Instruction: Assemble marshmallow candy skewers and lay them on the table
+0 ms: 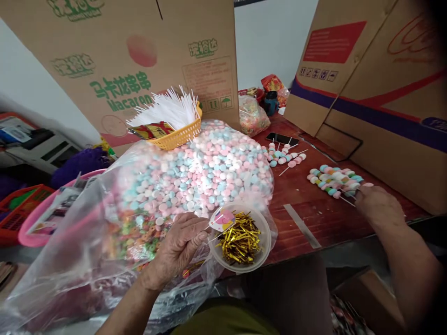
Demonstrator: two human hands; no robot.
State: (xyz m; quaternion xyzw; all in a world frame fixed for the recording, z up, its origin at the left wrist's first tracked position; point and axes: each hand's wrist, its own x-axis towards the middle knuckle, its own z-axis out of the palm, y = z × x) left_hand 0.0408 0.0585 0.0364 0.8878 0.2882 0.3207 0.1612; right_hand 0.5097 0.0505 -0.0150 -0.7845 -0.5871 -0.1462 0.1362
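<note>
My left hand (183, 244) pinches a small pink-and-yellow printed piece (223, 219) with thin white stick ends beside it, over the rim of a round plastic tub (267, 242). Many gold twist ties (240, 239) fill that tub. At the right, my right hand (379, 204) has its fingers closed at the end of a pile of pastel marshmallow skewers (333, 179). It seems to grip one skewer, though its fingertips are partly hidden. A large clear bag of pink, white and blue marshmallows (206, 163) lies beyond my left hand.
A yellow basket (178, 137) of white sticks rests by the bag. More marshmallow skewers (286, 154) and a phone (282, 138) lie farther back on the red table (293, 195). Cardboard boxes (167, 60) stand behind and at right. A pink basin (31, 228) is at left.
</note>
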